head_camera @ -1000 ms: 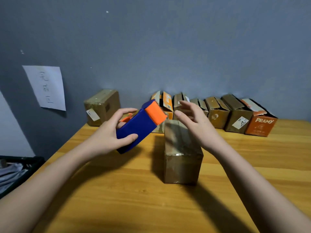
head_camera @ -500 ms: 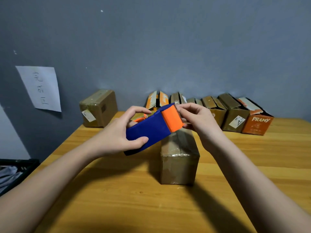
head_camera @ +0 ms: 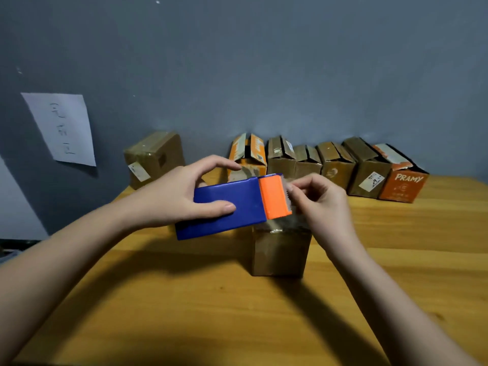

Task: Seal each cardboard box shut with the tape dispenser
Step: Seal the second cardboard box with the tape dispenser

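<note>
My left hand (head_camera: 179, 196) grips a blue tape dispenser (head_camera: 227, 207) with an orange head (head_camera: 273, 196), holding it level above the table. My right hand (head_camera: 319, 196) pinches the clear tape end at the orange head's toothed edge. Directly below stands a small brown cardboard box (head_camera: 280, 249) with glossy tape across its top, partly hidden by the dispenser and my right hand. Along the back wall stands a row of several small boxes (head_camera: 327, 165) with flaps raised, ending in an orange box marked PRAMY (head_camera: 401, 184).
A closed, taped brown box (head_camera: 153, 157) sits at the table's back left corner. A paper sheet (head_camera: 62, 128) hangs on the grey wall. The wooden table (head_camera: 211, 313) stretches toward me. A dark bin edge (head_camera: 15, 245) shows left of the table.
My left hand brought the dispenser right and levelled it over the box. My right hand left the box top and closed its fingers on the tape end at the orange head.
</note>
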